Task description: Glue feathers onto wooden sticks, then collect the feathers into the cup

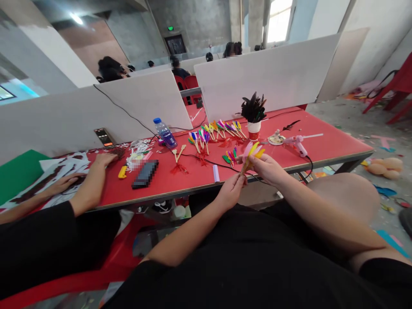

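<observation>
The left hand [234, 187] grasps the lower end of a feathered stick [246, 164], thumb and fingers pressed around the shaft. The right hand [265, 168] grips the upper part, its fingertips at the base of pink and yellow feathers [254, 149]. The stick is tilted, feathers uppermost, and is held right of the frame's centre, above the front edge of a red table [337, 143].

Just left of the feathers, a small multicoloured feather bundle [230, 157] lies on the tabletop. Farther left and nearer the edge is a pale lilac strip [216, 173]. Behind these, rows of feather-topped sticks [222, 130] lie across the middle of the frame.

Right of the rows stands a paper cup [254, 130] filled with dark feathers [253, 108]. Beside it are a small dish [276, 138] and a pink glue gun [296, 144], whose cord drops over the table edge.

Left of centre, from where I stand, are two sticks with red tufts [179, 159], a blue-capped bottle [165, 134], a dark rectangular object [145, 174] and a yellow tool [122, 172]. At the left of the frame, a co-worker's hand [106, 159] rests near dark material.
</observation>
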Available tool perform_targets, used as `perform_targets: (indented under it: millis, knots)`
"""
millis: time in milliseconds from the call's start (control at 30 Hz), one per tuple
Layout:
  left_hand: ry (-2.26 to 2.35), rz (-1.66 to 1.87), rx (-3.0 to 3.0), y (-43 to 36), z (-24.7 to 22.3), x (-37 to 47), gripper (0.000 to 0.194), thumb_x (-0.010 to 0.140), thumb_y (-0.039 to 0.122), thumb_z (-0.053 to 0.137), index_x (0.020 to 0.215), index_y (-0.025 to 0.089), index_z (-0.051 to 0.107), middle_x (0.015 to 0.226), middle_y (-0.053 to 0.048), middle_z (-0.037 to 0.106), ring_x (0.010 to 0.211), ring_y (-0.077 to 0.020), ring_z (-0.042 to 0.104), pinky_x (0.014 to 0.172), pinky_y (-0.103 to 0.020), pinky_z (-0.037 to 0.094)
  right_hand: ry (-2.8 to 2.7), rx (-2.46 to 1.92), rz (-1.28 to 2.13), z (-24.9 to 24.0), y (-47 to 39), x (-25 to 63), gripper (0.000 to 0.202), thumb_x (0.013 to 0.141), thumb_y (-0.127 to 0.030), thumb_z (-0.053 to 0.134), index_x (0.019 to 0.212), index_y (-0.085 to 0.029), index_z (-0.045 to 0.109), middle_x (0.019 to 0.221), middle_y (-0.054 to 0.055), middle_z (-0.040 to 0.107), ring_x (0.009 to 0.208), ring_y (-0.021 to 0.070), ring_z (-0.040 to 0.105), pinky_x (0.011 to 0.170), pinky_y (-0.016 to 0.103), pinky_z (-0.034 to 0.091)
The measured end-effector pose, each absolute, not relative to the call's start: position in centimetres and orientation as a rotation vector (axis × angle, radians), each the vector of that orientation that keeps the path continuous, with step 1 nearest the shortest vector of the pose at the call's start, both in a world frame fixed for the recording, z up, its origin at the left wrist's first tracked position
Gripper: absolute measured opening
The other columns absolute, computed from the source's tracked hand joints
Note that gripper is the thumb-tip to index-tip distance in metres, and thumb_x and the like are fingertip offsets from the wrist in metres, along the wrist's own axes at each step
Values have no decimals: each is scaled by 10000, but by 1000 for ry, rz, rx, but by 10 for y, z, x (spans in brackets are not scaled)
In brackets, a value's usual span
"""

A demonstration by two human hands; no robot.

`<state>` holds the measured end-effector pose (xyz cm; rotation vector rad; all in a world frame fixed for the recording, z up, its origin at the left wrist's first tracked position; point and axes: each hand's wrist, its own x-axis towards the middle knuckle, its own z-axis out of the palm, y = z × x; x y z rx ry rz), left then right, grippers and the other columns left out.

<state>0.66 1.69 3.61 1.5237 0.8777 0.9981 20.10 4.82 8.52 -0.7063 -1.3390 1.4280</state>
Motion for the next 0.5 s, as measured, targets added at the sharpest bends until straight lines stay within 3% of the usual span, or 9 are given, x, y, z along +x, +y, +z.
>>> perform_targets:
  millis: [233, 367, 500]
  knots:
    - [850, 962, 1394, 16, 20, 16, 647, 945, 876, 674, 882, 236, 601, 752, 7, 471, 658, -161, 401, 605, -297, 352, -1448, -707, 1392, 85, 46, 198, 599, 953, -804, 771, 1130, -246, 901, 1343, 135, 845, 1351, 330, 741, 1179, 493, 574]
    - [783, 906, 1406, 20, 18, 14, 720, 950, 941, 587, 842, 234, 504, 713, 43, 392, 610, -126, 322, 559, -271, 267, -1493, -690, 1265, 83, 43, 194, 571, 1000, -814, 697, 1071, -287, 906, 1463, 92, 807, 1461, 345, 679, 1303, 531, 450]
    - [797, 899, 1445, 21, 14, 14, 736, 978, 951, 514, 875, 223, 495, 715, 52, 400, 612, -116, 328, 560, -255, 276, -1510, -726, 1197, 82, 39, 192, 543, 1025, -786, 679, 939, -291, 887, 1548, 70, 761, 1521, 363, 621, 1324, 560, 412]
